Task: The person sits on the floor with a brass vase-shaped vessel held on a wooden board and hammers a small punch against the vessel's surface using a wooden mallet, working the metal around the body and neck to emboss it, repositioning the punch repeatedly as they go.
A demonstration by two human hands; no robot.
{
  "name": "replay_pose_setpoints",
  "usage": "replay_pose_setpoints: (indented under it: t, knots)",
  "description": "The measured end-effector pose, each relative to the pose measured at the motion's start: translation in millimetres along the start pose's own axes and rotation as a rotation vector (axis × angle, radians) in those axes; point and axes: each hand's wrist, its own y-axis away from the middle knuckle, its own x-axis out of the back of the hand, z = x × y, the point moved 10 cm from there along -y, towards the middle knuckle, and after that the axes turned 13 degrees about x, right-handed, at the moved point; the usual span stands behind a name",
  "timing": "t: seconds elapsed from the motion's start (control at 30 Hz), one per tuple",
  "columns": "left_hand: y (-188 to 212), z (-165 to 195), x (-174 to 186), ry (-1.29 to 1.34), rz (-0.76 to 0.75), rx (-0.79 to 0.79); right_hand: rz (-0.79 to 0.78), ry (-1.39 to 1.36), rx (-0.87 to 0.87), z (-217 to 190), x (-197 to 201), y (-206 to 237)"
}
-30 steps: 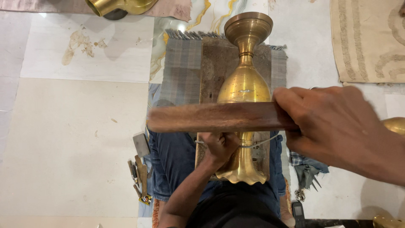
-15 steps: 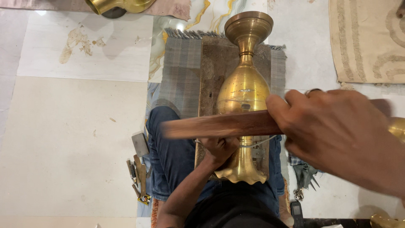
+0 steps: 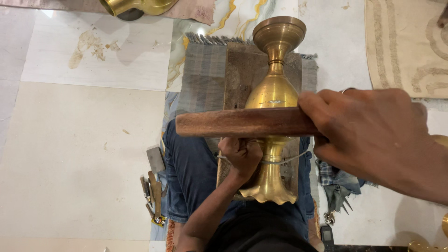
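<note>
- Since half a second ago the wooden bar (image 3: 242, 122) has levelled out: it was tilted with its left end low, now it lies near horizontal across the view; its left end sits further left than before.
- Right hand (image 3: 378, 140): nearest the camera, large in frame, fingers wrapped tight round the right end of the bar. Only that end is covered; the rest of the bar sticks out leftward from the fist, free in the air above the vase.
- Bar crosses in front of the vase (image 3: 273, 121) at its bulging middle. Contact with the vase cannot be told from this angle.
- Left hand (image 3: 240, 156): below the bar, closed against the narrow stem of the vase. Fingers curled; a thin wire or tool (image 3: 284, 161) runs across the stem by the fingers. Whether the fingers pinch it cannot be told.
- Vase: brass, lying lengthwise on the lap over a wooden board (image 3: 242, 74), scalloped foot toward the body, cup-shaped mouth away.
- Legs in blue jeans (image 3: 186, 172) under the board.
- Left of the legs on the floor: a cluster of small hand tools (image 3: 153, 196), well apart from both hands.
- Right of the legs: a checked rag (image 3: 336, 179) and a small dark phone (image 3: 328, 235).
- Beyond the board: a grey fringed cloth (image 3: 203, 77) on pale tiles.
- Far top left: another brass piece (image 3: 135, 7), partly cut off by the frame edge.
</note>
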Motion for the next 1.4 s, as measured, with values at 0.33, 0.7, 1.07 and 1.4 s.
replay_pose_setpoints:
  t: [0.33, 0.7, 1.07, 1.4]
  knots:
    - [-11, 16, -3, -0.039, -0.015, 0.078, -0.207, 0.074, -0.003, -3, 14, -8]
    - [-17, 16, -17, -0.115, -0.227, -0.016, -0.089, -0.045, 0.022, 6, 1, -11]
    - [-46, 34, -54, -0.134, -0.794, -0.138, 0.279, -0.767, -0.256, 43, -105, 19]
    - [-54, 44, -88, -0.296, -1.212, -0.236, 0.703, -1.158, -0.317, 12, -205, 45]
